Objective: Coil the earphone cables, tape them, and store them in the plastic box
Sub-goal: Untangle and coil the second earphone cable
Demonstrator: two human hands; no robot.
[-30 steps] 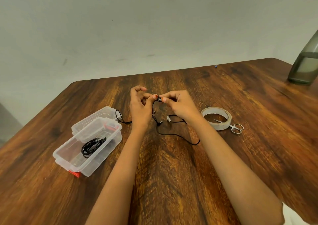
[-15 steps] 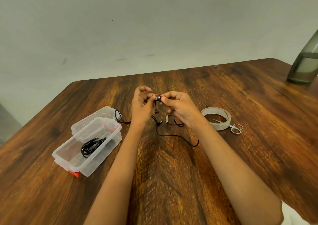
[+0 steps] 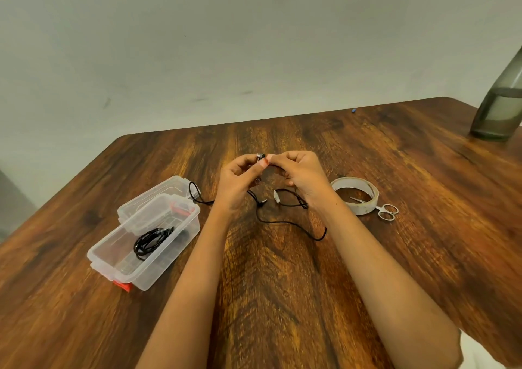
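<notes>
Wood table (image 3: 282,298), head view. Left hand (image 3: 237,182) and right hand (image 3: 302,173) are raised just above it at centre, fingertips meeting. Both pinch one earbud (image 3: 260,156) between them, other fingers curled. A second bud (image 3: 257,181) hangs just below, partly hidden by the left hand.

The loose cable (image 3: 285,221) drops from the hands onto the table. It loops left to touch the lid (image 3: 152,196) and right under the right wrist. Its plug end (image 3: 276,197) lies between the wrists.

Around:
- Clear box (image 3: 158,267) left of the left forearm, open, with a red latch (image 3: 123,285) at its near end. It sits against the lid behind it.
- One black coil (image 3: 151,240) lies inside the box. Tape on it cannot be made out.
- Tape roll (image 3: 358,209) flat, just right of the right wrist. Scissors (image 3: 388,212) have blades inside the roll and handles outside.
- Grey bottle (image 3: 500,108) at the far right corner, cut by the frame edge.
- Blue speck (image 3: 353,111) at the far edge.

Count: two hands, two buds, one loose cable, one coil, one box, one lid, one roll, one pair of scissors, one bottle.
</notes>
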